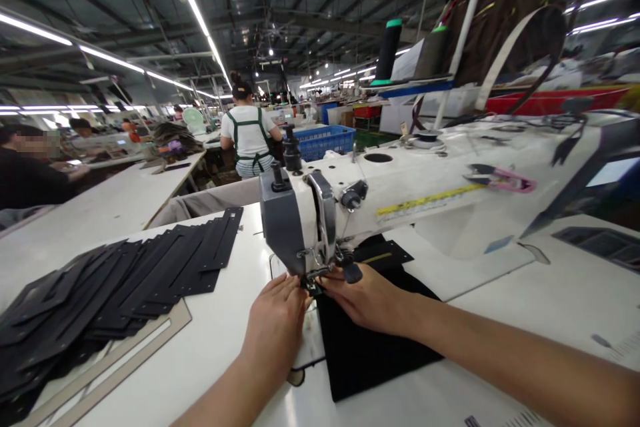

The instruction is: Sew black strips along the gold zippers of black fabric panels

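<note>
A white sewing machine (pixel 430 193) stands before me, its dark-grey head end over the work. Beneath its presser foot (pixel 313 285) is the upper edge of a black fabric panel (pixel 370 367), which spreads toward me over the white tabletop. My right hand (pixel 370 300) rests over the panel, fingers closed at its edge beside the foot. On the foot's other side, my left hand (pixel 280 313) has its fingers bent and pressed together; what they grip is hidden. Another black piece with small holes (pixel 400 252) lies behind my right hand.
At left, black cut pieces (pixel 135 273) overlap in a pile beside a beige slotted template (pixel 125 363). Thread snips (pixel 500 178) lie on the machine arm, near a yellow measuring tape (pixel 430 201). Thread cones (pixel 389 50) stand behind. A co-worker (pixel 249 130) stands near a blue crate (pixel 327 141).
</note>
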Demonstrator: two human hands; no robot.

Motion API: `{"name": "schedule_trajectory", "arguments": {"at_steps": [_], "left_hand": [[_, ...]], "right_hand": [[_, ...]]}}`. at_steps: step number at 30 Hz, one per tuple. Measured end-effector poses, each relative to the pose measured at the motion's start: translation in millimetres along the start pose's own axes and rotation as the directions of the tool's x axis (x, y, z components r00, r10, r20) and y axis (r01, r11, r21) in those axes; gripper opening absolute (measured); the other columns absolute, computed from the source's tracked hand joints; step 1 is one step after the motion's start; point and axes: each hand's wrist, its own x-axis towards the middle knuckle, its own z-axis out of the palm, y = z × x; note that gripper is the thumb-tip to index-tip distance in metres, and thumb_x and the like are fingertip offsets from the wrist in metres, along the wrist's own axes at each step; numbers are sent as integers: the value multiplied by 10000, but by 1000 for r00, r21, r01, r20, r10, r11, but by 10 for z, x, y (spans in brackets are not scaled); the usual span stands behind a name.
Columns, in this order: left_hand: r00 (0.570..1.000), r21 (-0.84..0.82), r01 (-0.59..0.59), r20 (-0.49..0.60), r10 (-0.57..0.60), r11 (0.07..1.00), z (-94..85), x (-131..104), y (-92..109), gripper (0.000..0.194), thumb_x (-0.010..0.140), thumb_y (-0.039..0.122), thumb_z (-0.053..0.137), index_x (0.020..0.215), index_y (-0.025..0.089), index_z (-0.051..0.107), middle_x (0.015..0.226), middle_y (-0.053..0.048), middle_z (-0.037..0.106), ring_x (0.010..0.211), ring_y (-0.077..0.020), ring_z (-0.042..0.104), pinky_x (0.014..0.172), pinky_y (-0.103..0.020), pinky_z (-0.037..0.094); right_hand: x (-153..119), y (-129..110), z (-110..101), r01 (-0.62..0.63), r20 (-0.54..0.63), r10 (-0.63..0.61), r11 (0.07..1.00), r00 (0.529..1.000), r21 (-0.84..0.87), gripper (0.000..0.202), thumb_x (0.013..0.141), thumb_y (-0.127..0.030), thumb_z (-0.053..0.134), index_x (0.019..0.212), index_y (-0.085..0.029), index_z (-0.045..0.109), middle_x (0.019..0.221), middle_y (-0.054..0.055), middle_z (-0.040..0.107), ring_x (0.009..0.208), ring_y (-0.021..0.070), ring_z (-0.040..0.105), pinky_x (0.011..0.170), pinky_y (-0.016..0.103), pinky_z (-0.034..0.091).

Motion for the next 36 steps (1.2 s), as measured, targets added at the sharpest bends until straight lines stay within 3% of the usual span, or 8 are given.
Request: {"name": "schedule_trajectory", "arguments": {"at_steps": [11, 18, 20, 23, 25, 27, 30, 36], "left_hand": [[998, -24, -9, 65, 11, 1000, -4, -38, 14, 191, 871, 154, 412, 833, 125, 598, 925, -121, 679, 861, -221, 648, 827, -391, 519], [944, -285, 305, 218, -248, 909, -151, -82, 33, 200, 817, 143, 454, 841, 188, 647, 1073, -106, 634, 1006, -259, 584, 898, -443, 452], [859, -466, 511, 307, -410, 723, -282, -119, 114, 190, 815, 205, 481, 901, 214, 650, 1119, -92, 610, 1051, -262, 555, 917, -432, 433], [598, -659, 742, 569, -564, 121, -494, -162, 327, 298, 771, 368, 586, 1008, 190, 608, 1134, -122, 593, 1022, -275, 571, 878, -407, 458], [414, -615, 737, 739, -531, -281, -602, -153, 499, 431, 705, 433, 661, 1026, 158, 579, 1129, -151, 587, 973, -279, 595, 826, -387, 481], [298, -533, 712, 819, -490, -457, -652, -109, 652, 475, 660, 443, 703, 997, 138, 568, 1099, -154, 593, 915, -249, 611, 753, -331, 489], [275, -445, 850, 831, -484, -282, -611, -37, 802, 466, 647, 477, 677, 934, 122, 581, 876, -95, 637, 695, -169, 595, 552, -243, 422], [428, -408, 901, 778, -460, 147, -580, -70, 930, 315, 536, 415, 688, 639, 138, 580, 558, 9, 529, 563, -139, 455, 543, -254, 329]], "right_hand": [[-36, -28, 35, -27, -40, 28, 1000, 999, 15, 195, 847, -98, 405, 939, -161, 564, 929, 91, 631, 997, 193, 561, 876, 327, 452], [-75, -68, 70, -154, -61, 149, 985, 987, -78, 251, 838, -136, 439, 1070, -135, 535, 1056, 136, 602, 1019, 236, 553, 921, 434, 424], [-181, -102, 55, -214, -72, 206, 967, 976, -138, 320, 841, -164, 447, 1152, -101, 488, 1133, 180, 564, 1085, 273, 513, 950, 501, 383], [-433, -236, 15, -284, -111, 267, 940, 957, -186, 452, 860, -194, 429, 1288, -73, 351, 1252, 205, 478, 1193, 281, 419, 978, 516, 356], [-614, -396, -19, -316, -121, 297, 928, 947, -198, 512, 869, -191, 405, 1344, -74, 253, 1295, 193, 441, 1223, 263, 384, 979, 496, 370], [-767, -596, -58, -331, -106, 315, 924, 943, -194, 539, 869, -173, 387, 1368, -86, 201, 1313, 174, 427, 1235, 249, 369, 978, 481, 382], [-926, -894, -137, -336, -81, 327, 931, 942, -144, 546, 862, -142, 372, 1377, -116, 193, 1318, 138, 433, 1239, 226, 367, 976, 437, 403], [-1108, -986, -566, -385, -128, 363, 886, 923, -260, 429, 892, -165, 327, 1309, -64, 339, 1302, 160, 438, 1214, 239, 387, 965, 408, 399]]}}
